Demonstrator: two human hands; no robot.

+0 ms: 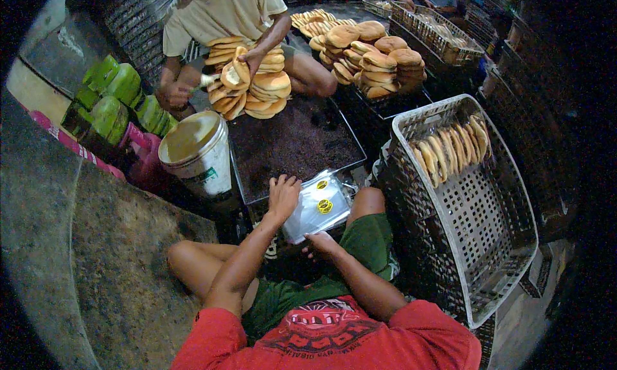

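Note:
A stack of transparent plastic bags with round yellow-and-black prints lies in front of me, at the near edge of a tray of dark brown crumbs or sprinkles. My left hand rests at the upper left of the stack, over the tray's near rim, its fingers stretched out. At the lower edge of the bags, my right hand pinches them between thumb and fingers. Across the tray, a co-worker's hand holds an opened bun with pale filling, among piled buns.
A white bucket stands left of the tray, beside green gas cylinders. To my right, a tilted plastic crate holds a row of flat filled buns. More round buns are heaped at the back; another crate stands beyond.

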